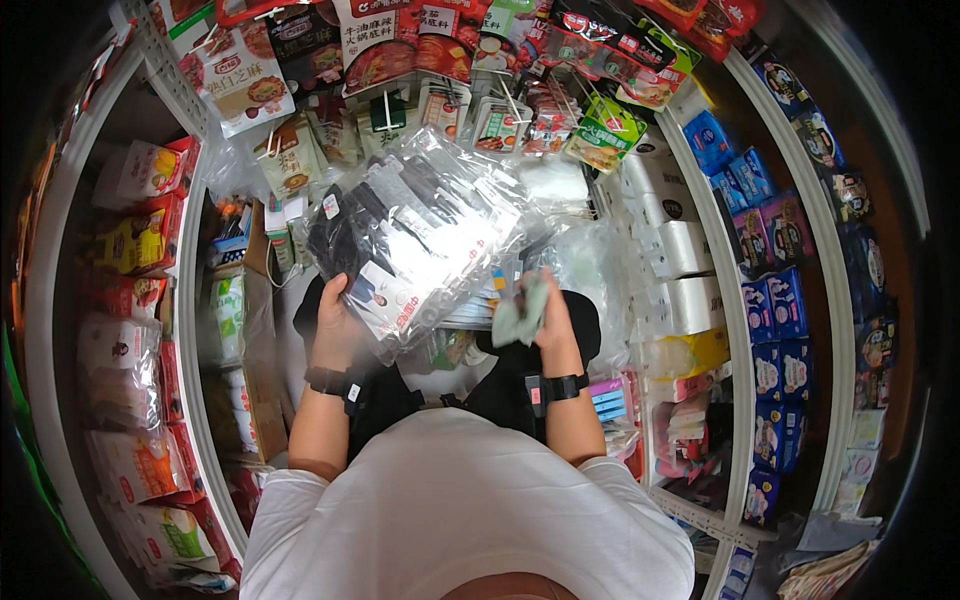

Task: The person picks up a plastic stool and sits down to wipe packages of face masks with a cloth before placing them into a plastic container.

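Observation:
A large clear plastic bag (450,225) fills the space before me, tilted up to the right. Dark and grey folded textiles with printed cards, probably socks, show through it. My left hand (332,307) grips the bag's lower left edge, thumb on top. In my right hand (553,311) is a crumpled pale green cloth (520,311), slightly blurred. That hand is close to the bag's lower right side, over my right knee. Beneath the bag, part of a stack of flat packets (472,309) shows; the rest is hidden.
Food pouches (379,45) hang on hooks along the back. White shelving with bagged goods (142,465) curves up the left, beside a cardboard box (264,420). On the right stand white plastic-wrapped rolls (681,304) and blue packs (780,375). Loose clear plastic (592,277) lies near my right hand.

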`<action>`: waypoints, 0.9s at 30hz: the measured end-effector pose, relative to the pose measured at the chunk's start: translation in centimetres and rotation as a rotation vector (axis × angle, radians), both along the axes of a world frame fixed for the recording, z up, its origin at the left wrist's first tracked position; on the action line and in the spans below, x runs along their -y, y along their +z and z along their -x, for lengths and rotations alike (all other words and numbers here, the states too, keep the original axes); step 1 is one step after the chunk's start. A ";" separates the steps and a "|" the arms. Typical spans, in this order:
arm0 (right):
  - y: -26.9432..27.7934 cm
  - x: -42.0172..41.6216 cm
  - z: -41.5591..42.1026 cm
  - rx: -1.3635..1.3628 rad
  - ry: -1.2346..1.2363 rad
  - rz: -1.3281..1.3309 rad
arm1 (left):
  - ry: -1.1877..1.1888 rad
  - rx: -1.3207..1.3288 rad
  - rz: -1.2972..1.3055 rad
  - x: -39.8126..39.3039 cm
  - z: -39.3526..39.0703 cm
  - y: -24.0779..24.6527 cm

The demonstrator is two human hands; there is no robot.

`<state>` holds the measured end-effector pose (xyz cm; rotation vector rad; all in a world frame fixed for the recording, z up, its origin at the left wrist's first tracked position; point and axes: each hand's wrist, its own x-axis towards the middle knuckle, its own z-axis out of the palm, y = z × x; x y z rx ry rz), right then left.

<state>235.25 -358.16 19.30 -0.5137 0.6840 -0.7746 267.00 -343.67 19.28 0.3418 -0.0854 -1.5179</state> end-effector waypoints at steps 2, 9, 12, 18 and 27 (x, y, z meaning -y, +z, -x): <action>0.5 0.5 0.1 0.056 -0.381 -0.075 | -0.027 0.010 0.023 -0.4 -0.6 -0.3; 8.4 -2.3 -6.2 -0.338 -0.363 0.526 | 0.025 0.137 0.017 -0.1 0.9 -0.1; 9.9 -5.4 -10.4 -0.673 0.148 1.501 | 0.013 0.255 0.079 0.3 2.4 1.3; 11.9 -5.2 -13.1 -0.988 0.275 1.679 | -0.125 0.359 0.102 -0.4 2.6 3.2; 13.3 -5.0 -14.8 -0.902 0.309 1.681 | -0.068 0.330 0.014 -0.6 2.7 1.8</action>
